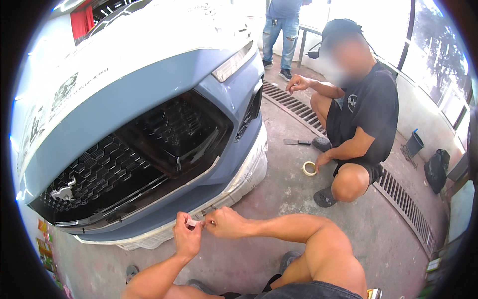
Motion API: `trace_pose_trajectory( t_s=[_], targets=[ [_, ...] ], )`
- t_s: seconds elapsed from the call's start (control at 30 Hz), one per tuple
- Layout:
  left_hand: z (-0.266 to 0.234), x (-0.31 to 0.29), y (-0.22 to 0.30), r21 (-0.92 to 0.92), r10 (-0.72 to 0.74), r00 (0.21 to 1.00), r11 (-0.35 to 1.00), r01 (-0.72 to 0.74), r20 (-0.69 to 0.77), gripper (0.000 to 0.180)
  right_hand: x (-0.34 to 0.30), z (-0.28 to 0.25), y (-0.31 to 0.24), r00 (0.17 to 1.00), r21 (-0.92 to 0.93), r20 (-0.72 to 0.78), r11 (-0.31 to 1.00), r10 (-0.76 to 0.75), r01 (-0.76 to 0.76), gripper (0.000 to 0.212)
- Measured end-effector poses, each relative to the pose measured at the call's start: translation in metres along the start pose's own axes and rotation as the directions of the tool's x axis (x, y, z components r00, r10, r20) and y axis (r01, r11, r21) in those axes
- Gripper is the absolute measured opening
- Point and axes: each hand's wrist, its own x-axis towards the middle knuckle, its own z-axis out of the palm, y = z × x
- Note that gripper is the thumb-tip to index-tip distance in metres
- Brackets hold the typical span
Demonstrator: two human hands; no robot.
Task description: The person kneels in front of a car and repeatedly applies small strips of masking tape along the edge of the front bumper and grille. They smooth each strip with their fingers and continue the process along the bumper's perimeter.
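My left hand (186, 236) is closed, pinching a small whitish strip (193, 223) that looks like masking tape. Close beside it, my right hand (226, 223) has its fingers pressed together; what they hold is too small to make out. Both hands are just in front of the lower edge of a blue-grey car's front bumper (199, 192). Pale masking tape and paper (244, 182) cover that lower edge. Above it is the black honeycomb grille (99, 172) with a silver horse-shaped emblem (63, 191).
White printed paper (144, 37) covers the hood. At the right a co-worker (368, 104) crouches, one hand on a masking tape roll (309, 168). A scraper (297, 142) lies near a floor drain grate (406, 209). Another person (281, 37) stands behind; a black bag (437, 169) sits by the wall.
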Motion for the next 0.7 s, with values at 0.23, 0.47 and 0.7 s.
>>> trace_pose_trajectory(
  t_s=[0.23, 0.47, 0.7],
  targets=[
    [-0.005, 0.006, -0.021, 0.037, 0.132, 0.990, 0.991, -0.130, -0.052, 0.031, 0.006, 0.019, 0.007, 0.993, -0.028, -0.098, 0.998, -0.064, 0.062, 0.017],
    [-0.021, 0.015, -0.029, -0.011, 0.126, 0.991, 0.992, -0.127, -0.053, 0.029, 0.015, 0.033, -0.008, 0.996, -0.118, -0.077, 0.992, -0.043, 0.034, 0.017],
    [-0.042, 0.008, -0.054, -0.157, 0.068, 0.979, 0.987, -0.037, 0.195, 0.028, 0.017, 0.021, -0.034, 0.805, -0.339, 0.548, 0.940, 0.225, -0.032, 0.020]
  ],
)
